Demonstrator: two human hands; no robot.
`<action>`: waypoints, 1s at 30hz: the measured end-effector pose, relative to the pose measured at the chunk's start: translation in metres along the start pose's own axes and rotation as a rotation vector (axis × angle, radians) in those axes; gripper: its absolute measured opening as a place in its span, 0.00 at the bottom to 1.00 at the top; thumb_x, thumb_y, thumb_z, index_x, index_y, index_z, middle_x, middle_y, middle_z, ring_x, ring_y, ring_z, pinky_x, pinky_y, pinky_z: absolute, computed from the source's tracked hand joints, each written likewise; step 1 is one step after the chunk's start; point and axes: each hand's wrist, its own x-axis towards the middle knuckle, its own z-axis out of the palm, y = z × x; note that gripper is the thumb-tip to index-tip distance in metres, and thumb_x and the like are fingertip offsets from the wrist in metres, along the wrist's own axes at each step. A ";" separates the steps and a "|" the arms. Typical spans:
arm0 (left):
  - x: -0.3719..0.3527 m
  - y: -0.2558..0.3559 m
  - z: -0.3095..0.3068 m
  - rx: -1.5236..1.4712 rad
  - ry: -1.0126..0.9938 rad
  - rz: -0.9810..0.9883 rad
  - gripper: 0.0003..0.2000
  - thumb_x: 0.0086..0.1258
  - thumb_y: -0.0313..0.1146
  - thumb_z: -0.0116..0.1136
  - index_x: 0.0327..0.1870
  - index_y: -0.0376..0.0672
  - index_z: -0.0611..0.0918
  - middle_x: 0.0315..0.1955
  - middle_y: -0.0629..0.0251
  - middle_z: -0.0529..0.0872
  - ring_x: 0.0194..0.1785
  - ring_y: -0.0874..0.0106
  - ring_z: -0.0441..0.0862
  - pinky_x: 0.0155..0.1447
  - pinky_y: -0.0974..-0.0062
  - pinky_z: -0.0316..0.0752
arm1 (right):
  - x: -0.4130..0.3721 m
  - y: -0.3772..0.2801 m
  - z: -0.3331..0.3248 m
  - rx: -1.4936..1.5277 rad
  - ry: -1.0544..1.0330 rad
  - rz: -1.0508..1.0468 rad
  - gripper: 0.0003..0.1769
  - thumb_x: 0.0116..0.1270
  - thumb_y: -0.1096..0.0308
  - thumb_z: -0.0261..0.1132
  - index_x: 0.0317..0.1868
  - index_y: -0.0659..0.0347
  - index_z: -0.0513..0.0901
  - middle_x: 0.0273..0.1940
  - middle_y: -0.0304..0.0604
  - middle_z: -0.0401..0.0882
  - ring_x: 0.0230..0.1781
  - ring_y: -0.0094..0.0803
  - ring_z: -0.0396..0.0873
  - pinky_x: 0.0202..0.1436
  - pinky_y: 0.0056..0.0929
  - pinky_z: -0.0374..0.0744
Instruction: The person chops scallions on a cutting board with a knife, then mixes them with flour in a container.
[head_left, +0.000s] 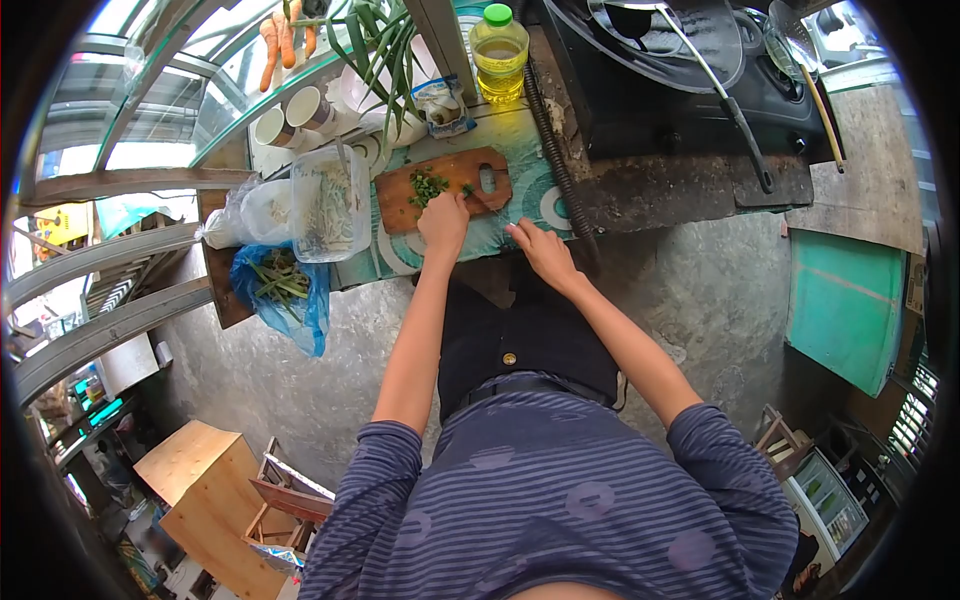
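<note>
A wooden cutting board (400, 187) with a handle slot lies on the green patterned tablecloth (350, 268). Chopped green herbs (428, 186) are heaped on it, with a few bits nearer the slot. My left hand (445, 222) is at the board's front edge, just below the herbs, its fingers closed; whatever they may hold is hidden. To the right of the board, over the cloth's edge, my right hand (540, 250) is curled round something too small to make out.
Left of the board stand a clear plastic tub (330, 205) and a blue bag (318, 310) with green trimmings. Behind are paper cups (308, 108), spring onions (385, 50) and an oil bottle (499, 60). A black stove (640, 135) with pans is at the right.
</note>
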 end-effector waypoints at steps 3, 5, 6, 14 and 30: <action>0.000 0.004 -0.001 -0.016 0.020 -0.020 0.16 0.70 0.42 0.56 0.31 0.38 0.85 0.27 0.51 0.86 0.35 0.51 0.86 0.38 0.56 0.81 | -0.010 0.006 0.001 0.072 0.020 -0.001 0.27 0.75 0.41 0.46 0.41 0.59 0.73 0.36 0.58 0.81 0.44 0.63 0.76 0.45 0.54 0.72; -0.002 0.004 -0.001 -0.012 0.017 -0.034 0.15 0.70 0.42 0.56 0.31 0.38 0.85 0.27 0.51 0.86 0.35 0.51 0.86 0.38 0.57 0.81 | -0.009 0.007 0.000 0.071 0.015 -0.007 0.27 0.75 0.42 0.46 0.39 0.60 0.73 0.35 0.58 0.81 0.43 0.63 0.76 0.44 0.54 0.71; -0.001 0.003 -0.001 -0.013 0.003 -0.055 0.15 0.70 0.42 0.56 0.32 0.40 0.86 0.28 0.51 0.86 0.36 0.51 0.86 0.39 0.56 0.80 | -0.009 0.007 0.001 0.074 0.015 -0.008 0.27 0.75 0.42 0.46 0.39 0.60 0.73 0.35 0.58 0.80 0.43 0.63 0.76 0.43 0.54 0.71; 0.001 0.004 -0.002 -0.012 -0.004 -0.044 0.15 0.69 0.41 0.57 0.31 0.38 0.85 0.28 0.51 0.86 0.36 0.51 0.86 0.38 0.56 0.80 | -0.006 0.011 0.009 0.072 0.075 -0.079 0.25 0.76 0.44 0.47 0.38 0.60 0.72 0.33 0.58 0.79 0.42 0.63 0.74 0.42 0.54 0.70; 0.003 0.003 0.000 -0.022 -0.007 -0.077 0.14 0.68 0.44 0.57 0.33 0.44 0.87 0.32 0.50 0.87 0.40 0.49 0.85 0.44 0.54 0.79 | -0.008 -0.009 0.015 -0.014 0.068 -0.010 0.26 0.76 0.44 0.47 0.39 0.63 0.71 0.32 0.60 0.78 0.41 0.64 0.75 0.40 0.54 0.70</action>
